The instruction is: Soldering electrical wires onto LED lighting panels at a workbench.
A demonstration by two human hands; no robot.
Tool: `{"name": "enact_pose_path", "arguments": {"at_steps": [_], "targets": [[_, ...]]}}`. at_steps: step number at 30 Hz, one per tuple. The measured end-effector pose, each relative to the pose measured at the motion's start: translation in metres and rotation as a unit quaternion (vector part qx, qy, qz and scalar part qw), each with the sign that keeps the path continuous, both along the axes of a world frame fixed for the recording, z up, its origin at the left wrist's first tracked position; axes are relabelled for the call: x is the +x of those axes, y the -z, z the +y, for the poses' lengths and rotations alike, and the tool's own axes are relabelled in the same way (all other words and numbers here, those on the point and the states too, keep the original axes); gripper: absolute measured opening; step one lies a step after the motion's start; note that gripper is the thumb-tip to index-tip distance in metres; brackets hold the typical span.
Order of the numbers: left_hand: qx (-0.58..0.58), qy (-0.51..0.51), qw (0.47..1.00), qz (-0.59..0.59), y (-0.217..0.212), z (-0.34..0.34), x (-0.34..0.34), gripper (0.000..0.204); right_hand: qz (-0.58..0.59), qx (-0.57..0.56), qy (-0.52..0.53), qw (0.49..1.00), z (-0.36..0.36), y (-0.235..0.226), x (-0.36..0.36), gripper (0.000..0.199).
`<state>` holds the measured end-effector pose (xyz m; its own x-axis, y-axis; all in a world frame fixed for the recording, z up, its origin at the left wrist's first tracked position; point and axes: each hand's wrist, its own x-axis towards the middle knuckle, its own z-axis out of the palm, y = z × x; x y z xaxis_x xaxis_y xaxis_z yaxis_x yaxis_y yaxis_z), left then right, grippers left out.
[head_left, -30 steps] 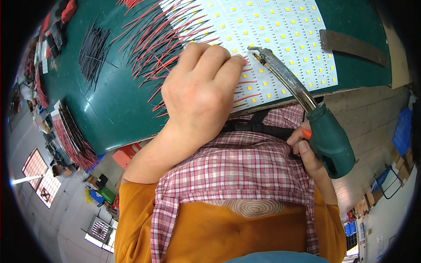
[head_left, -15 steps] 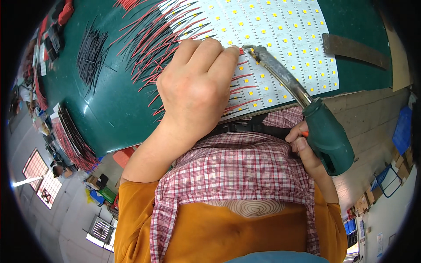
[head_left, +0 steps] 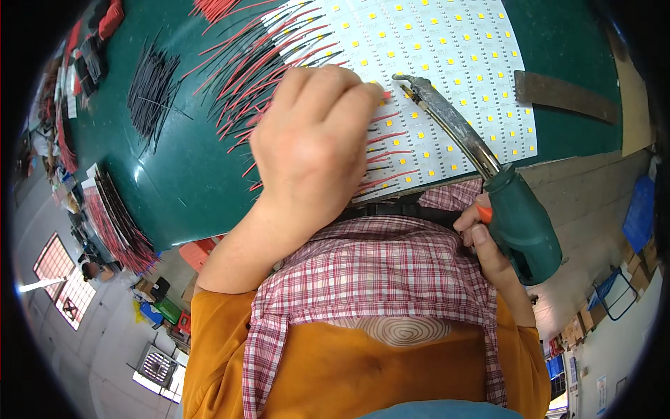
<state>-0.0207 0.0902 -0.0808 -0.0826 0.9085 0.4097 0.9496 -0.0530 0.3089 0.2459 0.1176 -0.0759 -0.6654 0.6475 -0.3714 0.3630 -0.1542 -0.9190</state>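
Observation:
My left hand (head_left: 310, 140) is closed above the left part of a white LED circuit sheet (head_left: 457, 31), its fingers pinched together. A short bit of red wire (head_left: 387, 95) shows at its fingertips; the rest is largely hidden by the hand. My right hand (head_left: 488, 244) grips a green-handled soldering gun (head_left: 523, 223) by its orange trigger. The gun's bent, greyish tip lies over the sheet, slightly beyond my left fingertips and apart from them. Rows of red and black wires (head_left: 244, 80) stick out from the sheet's left edge, and several lie across it below my left hand.
The sheet rests on a green tabletop (head_left: 202, 188). A bundle of black wires (head_left: 152, 91) lies to the left, with red wires (head_left: 218, 8) at the top. A stack of wired strips (head_left: 118, 223) sits at the table's left edge. A dull metal strip (head_left: 565, 96) lies at the right.
My left hand has drawn slightly down from the soldering gun's tip, so a gap shows between them. The gun has barely shifted, and the whole view has moved a little.

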Motion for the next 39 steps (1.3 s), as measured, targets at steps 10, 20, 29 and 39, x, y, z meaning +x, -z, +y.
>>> {"name": "enact_pose_path", "arguments": {"at_steps": [10, 20, 29, 39], "targets": [[0.004, -0.008, 1.000, 0.027, 0.002, -0.005, 0.009, 0.023, -0.046, 0.046, -0.044, 0.997, 0.002, -0.018, -0.002, 0.017], [0.000, -0.017, 0.999, 0.036, 0.003, -0.006, 0.013, 0.020, -0.029, 0.052, -0.064, 0.996, 0.004, -0.022, -0.008, 0.014], [-0.022, -0.016, 0.999, 0.034, 0.004, -0.004, 0.012, 0.024, -0.019, 0.002, -0.001, 1.000, -0.001, -0.011, -0.008, 0.024], [-0.006, -0.011, 0.999, 0.040, 0.011, 0.000, 0.007, 0.020, -0.059, -0.010, -0.006, 0.998, 0.003, -0.008, -0.008, 0.022]]}}
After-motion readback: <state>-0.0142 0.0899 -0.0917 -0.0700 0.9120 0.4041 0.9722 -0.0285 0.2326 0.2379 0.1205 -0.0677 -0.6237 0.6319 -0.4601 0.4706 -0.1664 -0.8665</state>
